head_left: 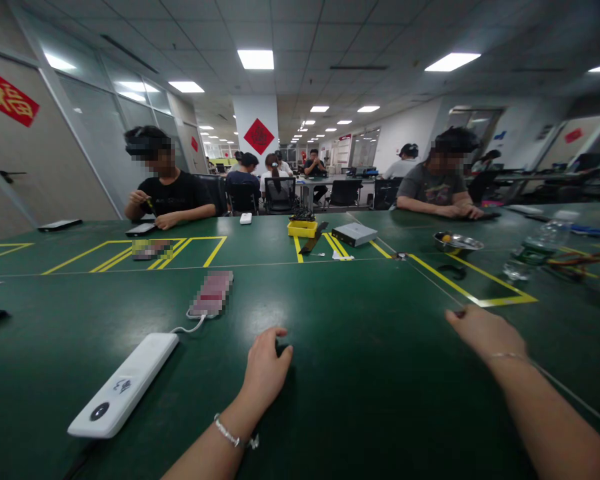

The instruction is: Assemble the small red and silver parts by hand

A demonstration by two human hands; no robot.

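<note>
My left hand (267, 367) rests on the green tabletop (350, 373), thumb and index finger apart and nothing visible between them. To its left lie a long white power bank (130, 383) and a phone (211, 293), with a short white cable (193, 327) running between them. My right hand (487, 333) is closed over the table near a yellow tape corner. A small dark bit shows at its fingertips, too small to name. A silvery bracelet (227, 432) circles my left wrist, and a thin band is on my right.
A clear plastic bottle (540, 247) and a metal bowl (457, 242) stand beyond my right hand. Farther back are a yellow tray (302, 229) of dark parts and a grey box (354, 233). Two people (167, 193) sit across the table; others sit behind.
</note>
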